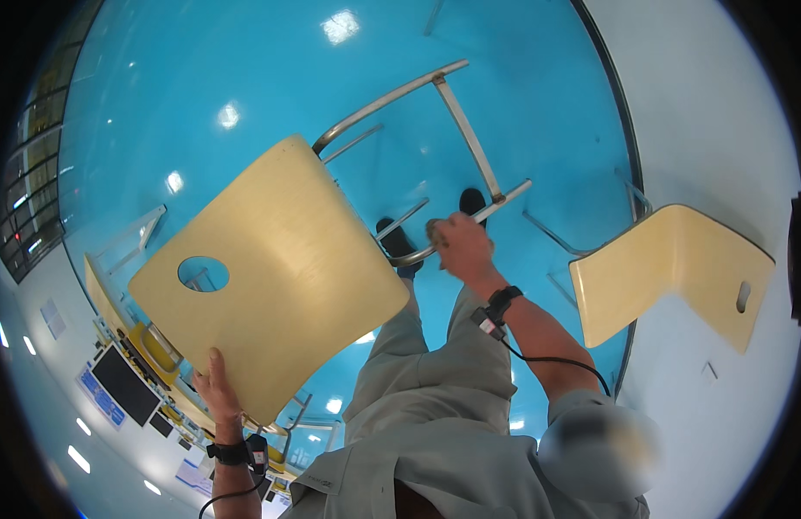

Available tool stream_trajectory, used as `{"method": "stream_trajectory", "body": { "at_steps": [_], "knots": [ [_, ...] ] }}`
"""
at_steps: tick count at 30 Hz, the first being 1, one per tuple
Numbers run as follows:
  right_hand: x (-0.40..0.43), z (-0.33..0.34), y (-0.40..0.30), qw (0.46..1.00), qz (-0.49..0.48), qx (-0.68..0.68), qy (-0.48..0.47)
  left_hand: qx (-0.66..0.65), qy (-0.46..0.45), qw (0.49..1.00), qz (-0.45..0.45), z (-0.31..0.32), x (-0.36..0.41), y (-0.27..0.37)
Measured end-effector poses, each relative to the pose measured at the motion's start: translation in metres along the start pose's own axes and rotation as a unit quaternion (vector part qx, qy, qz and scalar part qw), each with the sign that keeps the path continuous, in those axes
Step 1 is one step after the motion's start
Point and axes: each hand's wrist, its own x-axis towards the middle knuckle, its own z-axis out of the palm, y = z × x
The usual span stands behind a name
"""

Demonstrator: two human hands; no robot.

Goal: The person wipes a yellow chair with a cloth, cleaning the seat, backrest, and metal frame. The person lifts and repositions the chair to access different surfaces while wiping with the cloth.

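A tan bent-plywood chair point(277, 253) with a metal tube frame point(468, 133) is held tilted in front of me. Its backrest has an oval hole through which blue floor shows. My left hand point(217, 392) grips the lower left edge of the panel, thumb on the upper face and fingers hidden beneath. Around the frame's lower tube, close to its bend, my right hand point(464, 250) is closed. Something brownish shows at those fingertips, too unclear to name. Each wrist wears a black strap with a small cabled device.
Another plywood chair point(673, 272) stands at right by the white wall point(699, 130). Desks with monitors point(126, 383) and yellow chairs line the left side. My shoes point(395, 239) are on the glossy blue floor point(257, 71), partly behind the held chair's frame.
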Motion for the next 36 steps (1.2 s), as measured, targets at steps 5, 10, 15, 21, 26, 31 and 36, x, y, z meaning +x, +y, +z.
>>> {"method": "stream_trajectory", "body": {
  "at_steps": [5,10,15,21,26,31,36],
  "knots": [
    [0.015,-0.017,0.076,0.998,0.032,-0.059,0.008,0.011,-0.018,1.0,0.0,-0.003,0.006,0.006],
    [0.05,-0.042,0.101,0.998,0.046,0.033,0.001,0.059,0.009,0.998,0.006,-0.006,0.006,-0.006],
    [0.15,-0.097,0.09,0.995,0.008,0.022,0.094,0.095,0.013,0.995,-0.028,-0.016,0.006,-0.026],
    [0.251,-0.08,0.059,0.992,-0.053,-0.015,0.115,0.005,0.058,0.992,-0.108,0.001,0.001,-0.003],
    [0.203,-0.024,0.086,0.982,-0.054,-0.161,0.084,0.039,0.067,0.989,-0.128,-0.007,-0.004,-0.005],
    [0.104,-0.037,0.098,0.965,-0.057,-0.232,-0.106,0.015,0.059,0.993,-0.105,0.006,-0.006,0.022],
    [0.097,-0.05,0.091,0.967,-0.048,-0.203,-0.142,0.033,0.036,0.994,-0.102,0.005,-0.008,0.032]
  ]
}}
